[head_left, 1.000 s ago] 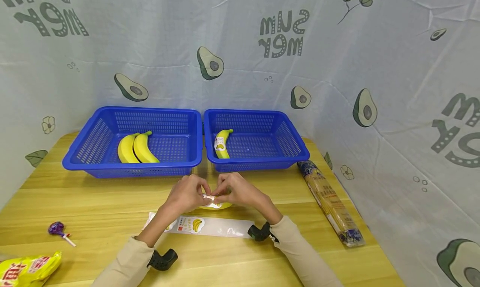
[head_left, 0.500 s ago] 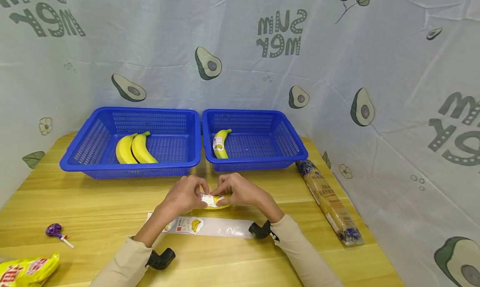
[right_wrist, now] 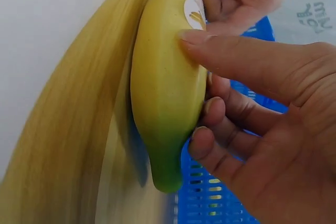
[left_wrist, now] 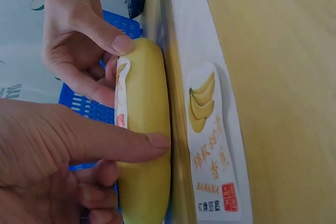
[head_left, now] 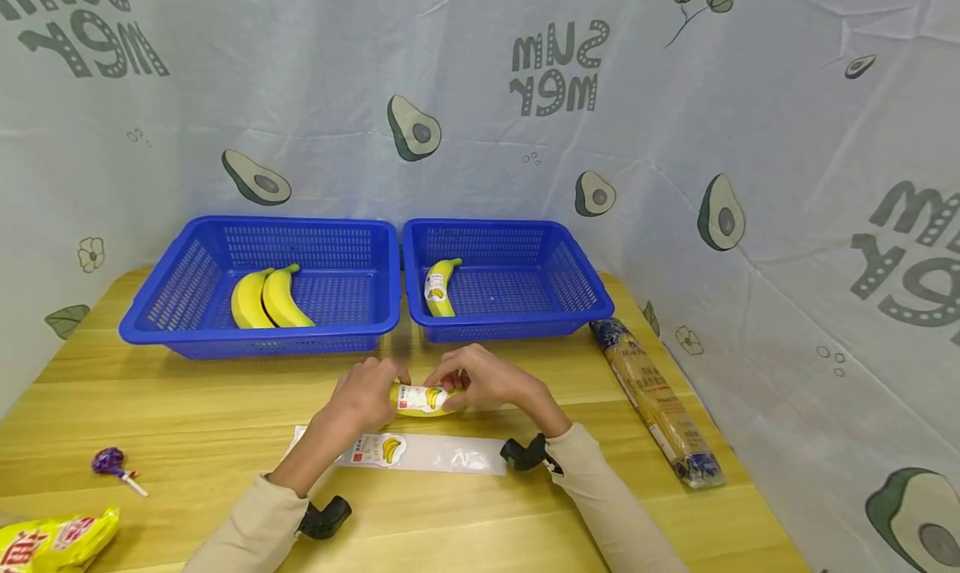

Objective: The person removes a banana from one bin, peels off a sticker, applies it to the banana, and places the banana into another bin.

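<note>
Both hands hold one yellow banana just above the wooden table, in front of the baskets. My left hand grips its left end, with the thumb laid across the fruit. My right hand grips the other end, thumb on the peel. A white banana sticker is stuck on the fruit between the hands; its edge shows in the left wrist view. A clear sticker sheet with one banana label lies under the hands.
Two blue baskets stand behind: the left basket holds two bare bananas, the right basket one stickered banana. A long wrapped roll lies at the right, a lollipop and yellow snack bag at the left.
The sticker, earlier pinched between the fingertips over the banana, now lies flat on the peel. The hands have spread slightly apart along the fruit.
</note>
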Tool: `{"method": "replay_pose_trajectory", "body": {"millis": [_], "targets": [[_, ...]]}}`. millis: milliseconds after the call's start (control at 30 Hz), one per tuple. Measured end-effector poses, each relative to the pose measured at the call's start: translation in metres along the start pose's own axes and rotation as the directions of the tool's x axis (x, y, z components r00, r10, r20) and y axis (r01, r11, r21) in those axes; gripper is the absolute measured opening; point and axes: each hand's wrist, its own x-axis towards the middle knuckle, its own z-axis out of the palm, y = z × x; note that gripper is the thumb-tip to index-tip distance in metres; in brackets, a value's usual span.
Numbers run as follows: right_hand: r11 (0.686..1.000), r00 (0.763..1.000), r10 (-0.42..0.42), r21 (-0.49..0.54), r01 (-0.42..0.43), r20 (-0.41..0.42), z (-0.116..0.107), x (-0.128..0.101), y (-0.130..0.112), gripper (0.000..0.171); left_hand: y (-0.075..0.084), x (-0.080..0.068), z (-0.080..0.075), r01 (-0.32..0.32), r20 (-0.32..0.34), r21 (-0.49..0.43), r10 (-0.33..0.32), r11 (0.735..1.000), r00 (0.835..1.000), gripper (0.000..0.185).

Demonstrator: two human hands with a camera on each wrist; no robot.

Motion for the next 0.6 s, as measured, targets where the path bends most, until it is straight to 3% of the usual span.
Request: {"method": "replay_pose_trajectory", "body": {"millis": [267,600], "targets": [[1.000,0.999,-0.002,-0.013,0.002,-0.048,-0.008,-0.003,-0.001,0.022,0.003,-0.001,0.000,-0.015,-0.023,0.029,0.016,0.999,1.000,0.041],[1.000,0.993,0.005,-0.007,-0.006,-0.118,-0.021,-0.015,-0.008,0.021,0.009,-0.004,-0.007,-0.054,0.003,-0.030,0.054,0.998,0.999,0.045]]}}
